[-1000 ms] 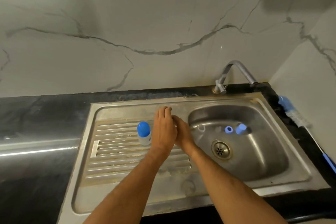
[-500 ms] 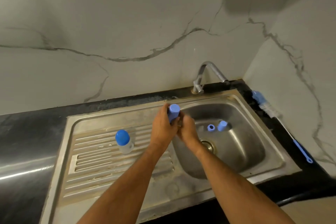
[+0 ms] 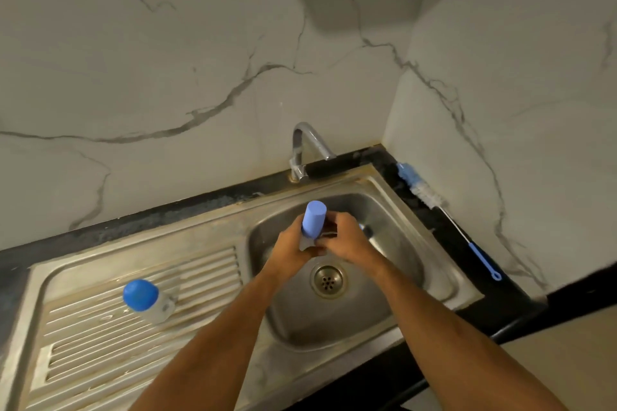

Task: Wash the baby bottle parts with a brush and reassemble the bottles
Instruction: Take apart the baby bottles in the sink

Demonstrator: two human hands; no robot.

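A baby bottle with a blue cap [image 3: 313, 218] is held over the sink basin [image 3: 410, 264]. My left hand [image 3: 289, 250] grips its clear body from the left, and my right hand [image 3: 347, 240] grips it from the right, fingers curled round it. A second baby bottle with a round blue cap [image 3: 144, 298] stands on the ribbed drainboard [image 3: 100, 344] at the left. A small blue part [image 3: 362, 227] peeks out behind my right hand in the basin. A blue-handled bottle brush [image 3: 444, 210] lies on the black counter by the right wall.
The tap [image 3: 302, 150] stands behind the basin, no water running. The drain [image 3: 328, 280] is just below my hands. Black counter [image 3: 20, 260] surrounds the steel sink; marble walls close in at the back and right.
Both hands carried the blue-capped bottle from the drainboard's edge to over the basin. The view swung right, so the second bottle now sits further left.
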